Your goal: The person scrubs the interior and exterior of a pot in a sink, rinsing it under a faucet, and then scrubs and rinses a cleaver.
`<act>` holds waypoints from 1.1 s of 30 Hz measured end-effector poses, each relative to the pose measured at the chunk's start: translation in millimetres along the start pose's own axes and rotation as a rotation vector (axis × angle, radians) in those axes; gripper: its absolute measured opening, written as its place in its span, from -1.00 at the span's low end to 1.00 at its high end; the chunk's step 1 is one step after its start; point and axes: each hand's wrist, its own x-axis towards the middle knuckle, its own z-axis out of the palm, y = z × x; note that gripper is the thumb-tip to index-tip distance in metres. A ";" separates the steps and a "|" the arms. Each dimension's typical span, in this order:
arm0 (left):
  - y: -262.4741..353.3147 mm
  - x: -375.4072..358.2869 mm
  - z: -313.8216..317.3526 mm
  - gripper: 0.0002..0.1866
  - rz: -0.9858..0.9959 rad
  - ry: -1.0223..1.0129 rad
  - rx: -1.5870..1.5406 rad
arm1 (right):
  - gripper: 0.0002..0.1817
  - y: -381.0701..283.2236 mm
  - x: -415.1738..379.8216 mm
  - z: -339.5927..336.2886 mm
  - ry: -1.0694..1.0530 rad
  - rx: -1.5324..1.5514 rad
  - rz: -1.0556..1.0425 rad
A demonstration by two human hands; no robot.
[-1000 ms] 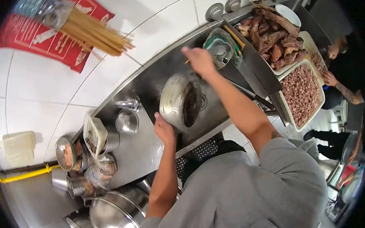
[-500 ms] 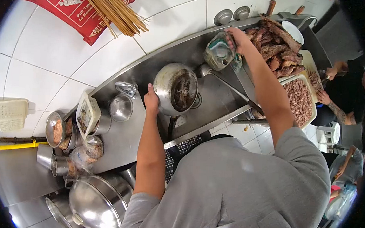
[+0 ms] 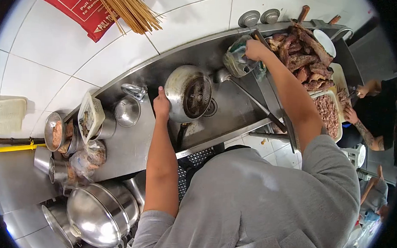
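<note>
A round metal pot [image 3: 175, 89] is tilted over the sink, its blackened base turned toward me. My left hand [image 3: 161, 105] is closed on the pot's near left edge, thumb up along its side. My right hand [image 3: 256, 50] is at a clear plastic container [image 3: 238, 63] with something green inside. Its fingers are curled at the container's opening, and what they hold is hidden. A ladle [image 3: 249, 96] with a dark handle lies across the sink [image 3: 234, 121], right of the pot.
Large roasted meat pieces [image 3: 303, 57] and a tub of chopped meat [image 3: 328, 113] stand right, near another person's hands [image 3: 351, 115]. Left are a metal bowl [image 3: 127, 112], a white basket [image 3: 91, 117] and large steel pots [image 3: 97, 215]. Skewers [image 3: 128, 10] hang above.
My right hand has moved down, deeper over the clear container. My left hand and the pot have shifted slightly; the pot stays in its grip. The camera view has turned a little.
</note>
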 end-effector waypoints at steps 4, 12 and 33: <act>5.3 -8.5 5.8 -0.19 0.054 -0.004 0.062 | -0.78 -6.8 18.0 25.2 0.426 -0.057 -0.027; 2.0 -16.2 29.4 -0.24 0.092 0.006 0.114 | -0.80 -11.5 23.0 41.0 0.301 -0.112 0.043; -0.7 -109.1 55.3 -0.53 0.204 -0.124 0.190 | -0.54 -148.3 5.6 171.5 0.845 0.826 -0.048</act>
